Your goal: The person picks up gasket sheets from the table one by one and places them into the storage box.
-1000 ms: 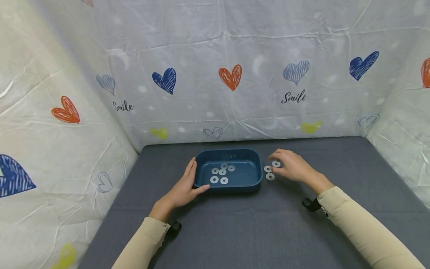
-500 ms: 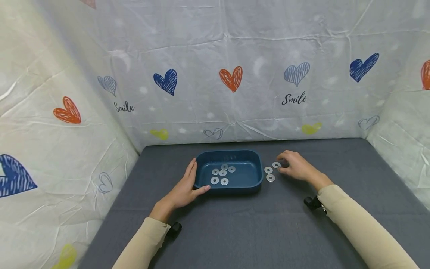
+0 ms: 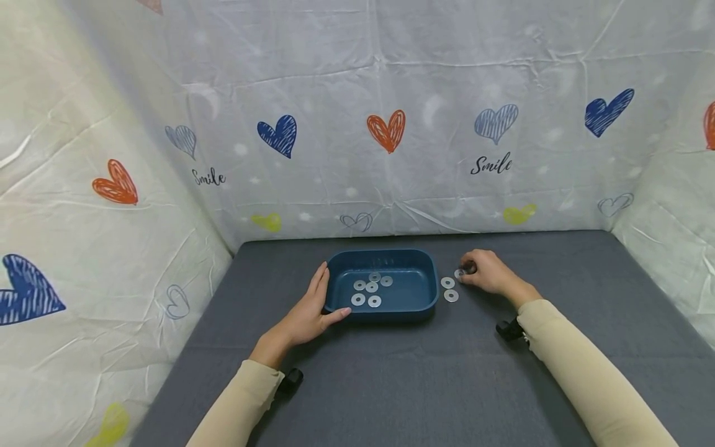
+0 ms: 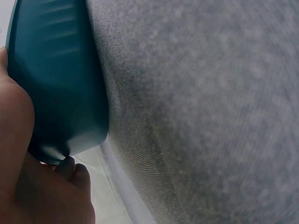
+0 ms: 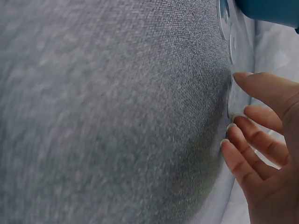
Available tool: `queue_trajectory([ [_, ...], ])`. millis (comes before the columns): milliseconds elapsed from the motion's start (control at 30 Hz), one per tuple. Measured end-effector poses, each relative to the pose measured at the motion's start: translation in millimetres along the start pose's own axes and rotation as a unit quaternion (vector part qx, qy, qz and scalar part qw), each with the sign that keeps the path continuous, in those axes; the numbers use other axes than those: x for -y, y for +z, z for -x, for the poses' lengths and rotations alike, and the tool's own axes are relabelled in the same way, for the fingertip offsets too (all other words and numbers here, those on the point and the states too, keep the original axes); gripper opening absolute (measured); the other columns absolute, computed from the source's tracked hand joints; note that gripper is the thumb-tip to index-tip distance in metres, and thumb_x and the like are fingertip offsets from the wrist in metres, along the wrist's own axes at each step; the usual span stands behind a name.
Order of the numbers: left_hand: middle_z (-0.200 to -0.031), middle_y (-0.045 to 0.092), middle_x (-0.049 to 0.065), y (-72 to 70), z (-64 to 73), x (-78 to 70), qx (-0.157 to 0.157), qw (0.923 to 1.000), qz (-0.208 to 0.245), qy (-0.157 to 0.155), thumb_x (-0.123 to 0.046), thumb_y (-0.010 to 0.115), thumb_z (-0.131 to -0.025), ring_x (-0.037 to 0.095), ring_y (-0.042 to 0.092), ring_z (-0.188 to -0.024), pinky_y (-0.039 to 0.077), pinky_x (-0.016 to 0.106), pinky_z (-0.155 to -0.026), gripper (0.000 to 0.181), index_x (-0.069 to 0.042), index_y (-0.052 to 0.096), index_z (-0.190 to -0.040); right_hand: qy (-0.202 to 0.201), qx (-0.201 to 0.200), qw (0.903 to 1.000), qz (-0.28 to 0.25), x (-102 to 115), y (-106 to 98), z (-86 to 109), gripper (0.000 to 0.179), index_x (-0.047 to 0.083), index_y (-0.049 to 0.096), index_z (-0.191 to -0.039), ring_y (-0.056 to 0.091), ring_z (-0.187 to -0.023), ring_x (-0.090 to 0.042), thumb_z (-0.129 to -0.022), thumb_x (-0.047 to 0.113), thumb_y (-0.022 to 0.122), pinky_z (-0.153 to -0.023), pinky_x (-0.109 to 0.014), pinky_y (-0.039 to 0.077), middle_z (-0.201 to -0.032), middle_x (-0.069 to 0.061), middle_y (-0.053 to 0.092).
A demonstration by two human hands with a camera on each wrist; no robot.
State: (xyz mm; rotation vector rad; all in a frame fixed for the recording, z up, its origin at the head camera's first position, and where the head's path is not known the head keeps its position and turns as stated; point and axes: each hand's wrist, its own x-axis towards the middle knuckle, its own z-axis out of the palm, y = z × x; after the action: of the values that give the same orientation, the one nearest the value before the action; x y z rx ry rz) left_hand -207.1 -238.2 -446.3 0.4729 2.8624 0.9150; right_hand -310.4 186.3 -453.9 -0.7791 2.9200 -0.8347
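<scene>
A dark blue rectangular dish (image 3: 408, 315) stands on the table, with several flat metal washers (image 3: 358, 299) lying in its left half. My left hand (image 3: 301, 316) grips its left front corner, the thumb over the front rim and the fingers along the left side. Right of the dish, two washers (image 3: 447, 282) lie flat on the cloth. My right hand (image 3: 490, 273) is at a third washer (image 3: 458, 274), partly hidden by the fingers. In the right wrist view, the thumb (image 5: 261, 88) and bent fingers stand on either side of that washer (image 5: 229, 100), fingertips close to the cloth.
Dark grey cloth (image 3: 391, 385) covers the table. A white curtain (image 3: 436, 74) printed with hearts hangs behind it and at both sides. Each wrist carries a small black camera mount (image 3: 509, 329) below the sleeve.
My right hand has moved slightly right, away from the two nearer washers, and its thumb and fingers have come in around the farthest one. The left hand stays on the dish.
</scene>
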Motion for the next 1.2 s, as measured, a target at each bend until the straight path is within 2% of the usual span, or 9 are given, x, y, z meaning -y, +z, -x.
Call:
queue_trajectory([
  [233,-0.171,-0.012,0.014,-0.5,-0.2,-0.5,0.002,1.0000,-0.003,-0.001,-0.049,0.069,-0.096,0.039,0.012,-0.155,0.022,0.057,-0.119,0.110,-0.003,-0.005,-0.163,0.013,0.005,0.9999,0.006,2,0,-7.0,0.028,-0.008,0.073,-0.107,0.066,-0.087,-0.028,-0.089,0.013,0.079,-0.082,-0.049,0.054,-0.097,-0.018,0.070],
  [467,-0.171,-0.013,0.012,-1.6,-0.3,-0.4,0.002,1.0000,-0.004,0.002,-0.056,0.066,-0.095,0.039,0.013,-0.155,0.023,0.057,-0.119,0.112,-0.004,-0.005,-0.164,0.030,0.007,0.9994,0.013,3,0,-9.5,0.026,-0.006,0.074,-0.105,0.067,-0.090,-0.030,-0.089,0.014,0.079,-0.085,-0.050,0.053,-0.097,-0.017,0.072],
  [867,-0.171,-0.013,0.011,-0.3,-0.4,0.7,0.002,1.0000,-0.003,0.001,-0.054,0.067,-0.095,0.038,0.012,-0.156,0.022,0.057,-0.119,0.111,-0.004,-0.005,-0.164,0.031,0.001,0.9994,0.011,0,4,-11.9,0.020,-0.003,0.075,-0.096,0.063,-0.080,-0.021,-0.085,0.013,0.078,-0.080,-0.044,0.053,-0.089,-0.011,0.071],
  [1200,-0.171,-0.011,0.013,1.1,-1.0,2.4,-0.003,1.0000,-0.006,0.005,-0.057,0.067,-0.095,0.039,0.012,-0.155,0.022,0.058,-0.119,0.112,-0.004,-0.005,-0.164,0.040,0.014,0.9990,0.014,2,4,-12.3,0.022,-0.004,0.072,-0.094,0.063,-0.081,-0.024,-0.085,0.015,0.077,-0.077,-0.044,0.053,-0.090,-0.013,0.070],
])
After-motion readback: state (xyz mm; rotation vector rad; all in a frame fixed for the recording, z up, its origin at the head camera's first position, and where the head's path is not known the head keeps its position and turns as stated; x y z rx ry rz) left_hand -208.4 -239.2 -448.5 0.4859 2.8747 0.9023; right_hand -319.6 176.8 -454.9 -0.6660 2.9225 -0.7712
